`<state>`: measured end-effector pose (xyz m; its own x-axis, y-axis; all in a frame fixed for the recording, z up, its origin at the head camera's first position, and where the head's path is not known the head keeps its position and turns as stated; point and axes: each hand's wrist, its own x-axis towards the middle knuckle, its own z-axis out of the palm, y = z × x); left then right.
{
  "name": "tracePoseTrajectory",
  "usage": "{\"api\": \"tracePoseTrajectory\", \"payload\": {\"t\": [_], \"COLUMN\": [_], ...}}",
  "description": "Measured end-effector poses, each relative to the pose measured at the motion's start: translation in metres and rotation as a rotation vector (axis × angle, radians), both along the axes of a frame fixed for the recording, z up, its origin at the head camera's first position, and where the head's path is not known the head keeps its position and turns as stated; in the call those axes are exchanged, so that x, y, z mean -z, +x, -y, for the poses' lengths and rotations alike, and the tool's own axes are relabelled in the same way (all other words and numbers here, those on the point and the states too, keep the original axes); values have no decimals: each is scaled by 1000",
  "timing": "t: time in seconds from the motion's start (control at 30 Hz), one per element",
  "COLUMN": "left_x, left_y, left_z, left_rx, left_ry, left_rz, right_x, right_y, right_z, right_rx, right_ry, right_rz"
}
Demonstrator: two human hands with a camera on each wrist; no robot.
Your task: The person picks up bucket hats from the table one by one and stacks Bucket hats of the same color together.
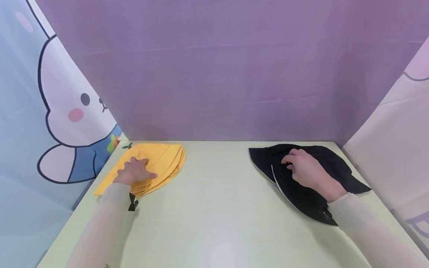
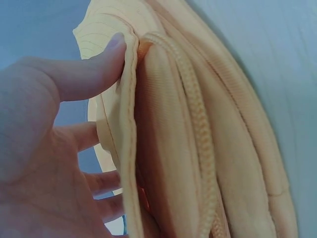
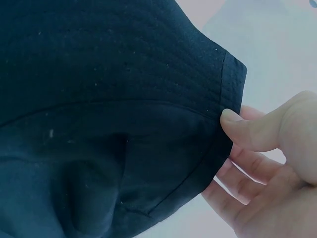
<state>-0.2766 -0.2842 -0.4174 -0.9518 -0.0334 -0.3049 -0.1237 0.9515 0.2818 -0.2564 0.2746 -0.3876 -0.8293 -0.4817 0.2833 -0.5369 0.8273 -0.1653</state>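
On the pale table (image 1: pixel 214 178), the black hats (image 1: pixel 298 193) reached nearest the person, at one o'clock, the front one's long axis running from ten to four. The right hand (image 1: pixel 306 171), the nearer to them, pinched an edge, and most of that front hat spread toward six and seven o'clock from it. At eleven o'clock the stacked yellow hats (image 1: pixel 164 160) ran from eight to two, the left hand (image 1: pixel 134 172) gripping one edge. The left wrist view showed a braided cord (image 2: pixel 202 119) among the yellow layers, which the head view hid; only the latter took in the purple backdrop (image 1: pixel 228 74) beyond, at twelve.
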Motion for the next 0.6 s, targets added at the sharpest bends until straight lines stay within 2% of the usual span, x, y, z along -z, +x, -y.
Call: {"api": "tracePoseTrajectory", "payload": {"t": [0.23, 0.6], "left_x": [-3, -1], "left_y": [1, -1], "left_z": [-1, -3], "left_rx": [12, 0], "left_ry": [-16, -14], "left_rz": [-1, 9], "right_x": [0, 18], "right_y": [8, 23], "right_z": [30, 85], "right_rx": [-111, -276], "right_ry": [39, 134], "right_rz": [-67, -133]}}
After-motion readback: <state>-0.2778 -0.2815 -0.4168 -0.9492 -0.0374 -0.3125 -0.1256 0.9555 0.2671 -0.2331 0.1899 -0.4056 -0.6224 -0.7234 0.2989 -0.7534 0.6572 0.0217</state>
